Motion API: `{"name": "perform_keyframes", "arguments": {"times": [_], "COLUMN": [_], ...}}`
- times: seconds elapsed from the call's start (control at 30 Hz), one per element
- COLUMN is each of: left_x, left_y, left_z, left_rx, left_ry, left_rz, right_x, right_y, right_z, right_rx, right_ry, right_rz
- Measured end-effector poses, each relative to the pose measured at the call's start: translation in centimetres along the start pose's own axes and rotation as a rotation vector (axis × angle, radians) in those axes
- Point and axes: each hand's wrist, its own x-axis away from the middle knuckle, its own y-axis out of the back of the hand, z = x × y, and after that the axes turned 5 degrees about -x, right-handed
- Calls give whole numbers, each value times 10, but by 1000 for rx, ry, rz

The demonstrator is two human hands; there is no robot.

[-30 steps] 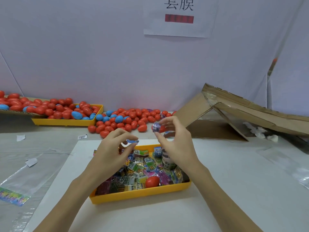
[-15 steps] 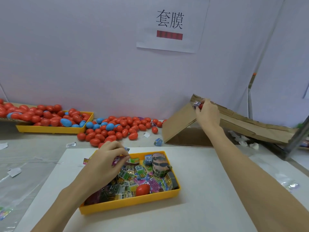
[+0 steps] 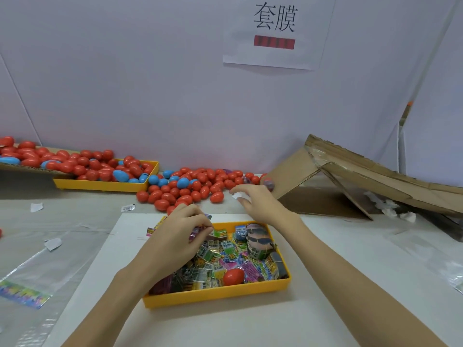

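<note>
- Just back from the cardboard flap (image 3: 295,176), the right hand (image 3: 258,204) hovered empty, fingers spread, above the loose red eggs (image 3: 190,191). The wrapped egg (image 3: 268,183) lay at the flap, so another round looked due.
- Over the yellow tray (image 3: 215,295) on the bench (image 3: 325,284), the left hand (image 3: 180,234) pinched a film sleeve (image 3: 208,217).
- A wall sign (image 3: 274,31) read "套膜"; the sleeve print was illegible.

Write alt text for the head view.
A person's left hand pinches a small printed wrapper over a yellow tray of wrappers, while the open right hand reaches toward loose red and blue plastic eggs.
</note>
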Motion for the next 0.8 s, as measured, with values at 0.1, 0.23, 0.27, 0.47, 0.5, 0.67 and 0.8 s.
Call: {"name": "perform_keyframes", "arguments": {"times": [0.1,0.23,0.27,0.47,0.5,0.67,0.8], "left_x": [0,2,2,1,1,0,1], "left_y": [0,-2,-2,-2,-2,-1,-3], "left_z": [2,5,5,4,4,5,6], "left_rx": [-4,-18,-18,-8,-8,-3,-12], "left_ry": [3,4,4,-14,-22,-29,-41], "left_rz": [3,31,32,31,32,40,44], "right_x": [-20,-45,-49,-46,-45,-41,-37], "right_y": [-19,-36,-37,-42,-40,-35,-37], "right_z": [9,20,21,15,11,-1,-1], "right_rx": [5,87,98,114,126,50,26], "right_ry": [42,42,32,2,-35,-101,-135], "right_rz": [154,160,132,-179,-237,-16,-44]}}
